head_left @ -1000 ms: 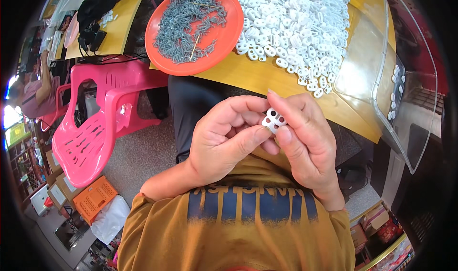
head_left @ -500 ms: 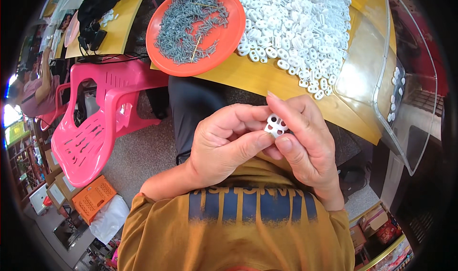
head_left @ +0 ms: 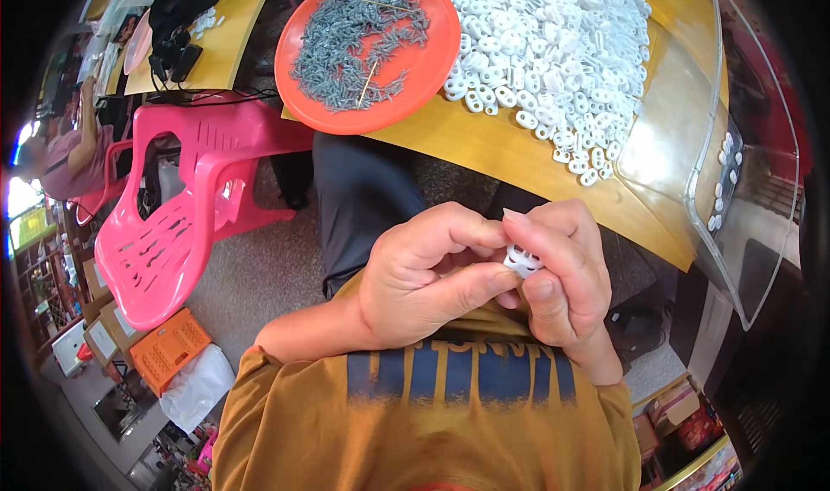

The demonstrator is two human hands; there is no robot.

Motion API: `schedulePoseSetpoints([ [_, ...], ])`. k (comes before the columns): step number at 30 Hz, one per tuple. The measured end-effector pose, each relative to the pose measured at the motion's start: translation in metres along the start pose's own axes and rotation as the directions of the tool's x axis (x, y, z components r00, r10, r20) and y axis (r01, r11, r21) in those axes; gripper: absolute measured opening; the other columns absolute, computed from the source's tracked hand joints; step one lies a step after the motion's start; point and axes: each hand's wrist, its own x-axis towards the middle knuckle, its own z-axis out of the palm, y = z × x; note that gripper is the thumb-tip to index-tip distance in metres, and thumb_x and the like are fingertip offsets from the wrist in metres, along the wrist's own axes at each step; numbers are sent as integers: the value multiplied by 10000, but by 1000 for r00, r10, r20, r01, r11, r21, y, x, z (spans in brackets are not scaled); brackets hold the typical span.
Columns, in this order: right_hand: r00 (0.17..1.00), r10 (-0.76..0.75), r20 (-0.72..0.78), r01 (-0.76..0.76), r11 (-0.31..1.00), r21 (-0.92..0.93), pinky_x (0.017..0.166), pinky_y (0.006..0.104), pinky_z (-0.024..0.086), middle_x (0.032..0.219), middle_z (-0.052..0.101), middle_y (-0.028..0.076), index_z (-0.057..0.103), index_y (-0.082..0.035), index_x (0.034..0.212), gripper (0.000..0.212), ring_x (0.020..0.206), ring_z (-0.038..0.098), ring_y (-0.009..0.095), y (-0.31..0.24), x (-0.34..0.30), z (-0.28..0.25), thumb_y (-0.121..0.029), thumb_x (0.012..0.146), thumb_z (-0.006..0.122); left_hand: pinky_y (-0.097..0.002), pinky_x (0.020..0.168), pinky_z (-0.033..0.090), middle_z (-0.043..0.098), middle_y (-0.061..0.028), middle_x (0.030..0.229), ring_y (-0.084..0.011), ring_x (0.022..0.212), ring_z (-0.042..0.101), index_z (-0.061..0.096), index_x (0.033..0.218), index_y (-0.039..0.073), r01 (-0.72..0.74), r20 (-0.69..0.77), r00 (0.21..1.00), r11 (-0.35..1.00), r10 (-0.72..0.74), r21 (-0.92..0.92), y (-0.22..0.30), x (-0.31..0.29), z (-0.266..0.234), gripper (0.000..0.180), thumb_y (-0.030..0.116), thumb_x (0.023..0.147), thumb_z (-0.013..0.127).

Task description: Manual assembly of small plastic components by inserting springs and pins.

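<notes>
My left hand [head_left: 432, 271] and my right hand [head_left: 566, 271] meet in front of my chest. Between their fingertips sits a small white plastic piece with dark holes [head_left: 522, 261], pinched from both sides. My fingers cover much of it, so I cannot tell whether it is one part or two pressed together. Beyond the hands, a big heap of white oval plastic pieces with two holes [head_left: 545, 50] lies on the yellow table [head_left: 484, 145]. Left of that heap stands a red round tray [head_left: 419, 76] with many small grey screws [head_left: 346, 46] on it.
A clear plastic bin [head_left: 670, 128] stands at the table's right side. On the left is a pink plastic chair [head_left: 164, 232]. An orange crate [head_left: 169, 348] and a white plastic bag [head_left: 197, 392] lie on the floor. Another person [head_left: 73, 158] sits far left.
Both hands, still pinching the white piece, have shifted slightly right and toward my body. The piece has tilted, and its holes show less. The whole view has shifted a little.
</notes>
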Motion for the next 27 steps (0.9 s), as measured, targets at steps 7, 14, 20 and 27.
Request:
schedulePoseSetpoints([
  [7, 998, -37, -58, 37, 999, 10, 614, 254, 405, 840, 520, 88, 512, 58, 1138, 332, 700, 481, 149, 6, -4, 4, -153, 885, 472, -218, 634, 505, 577, -78, 891, -109, 733, 601, 485, 986, 1, -18, -31, 999, 1000, 18, 7, -5, -1, 3, 157, -14, 840, 540],
  [14, 993, -42, -107, 48, 998, 51, 613, 250, 401, 817, 521, 80, 503, 51, 1151, 362, 679, 476, 155, 10, -5, 9, -205, 904, 443, -218, 631, 495, 570, -70, 868, -100, 726, 590, 477, 1003, 5, -28, -64, 997, 999, 30, 25, -8, -2, 7, 172, -15, 842, 536],
  [20, 992, -47, -119, 58, 994, 94, 586, 259, 407, 796, 523, 75, 520, 36, 1137, 373, 688, 490, 164, 18, -10, 11, -244, 899, 459, -212, 616, 482, 548, -60, 850, -98, 700, 581, 477, 1009, 8, -77, -66, 995, 997, 78, 17, -15, -5, 8, 184, -26, 838, 535],
  [27, 967, -137, -216, 165, 979, 121, 480, 246, 383, 751, 497, 69, 546, 34, 1054, 321, 576, 475, 140, 24, -10, 19, -236, 907, 457, -206, 569, 466, 538, -58, 832, -93, 669, 576, 492, 983, 5, -121, -39, 992, 992, 122, 37, -18, -4, 9, 149, -11, 841, 536],
])
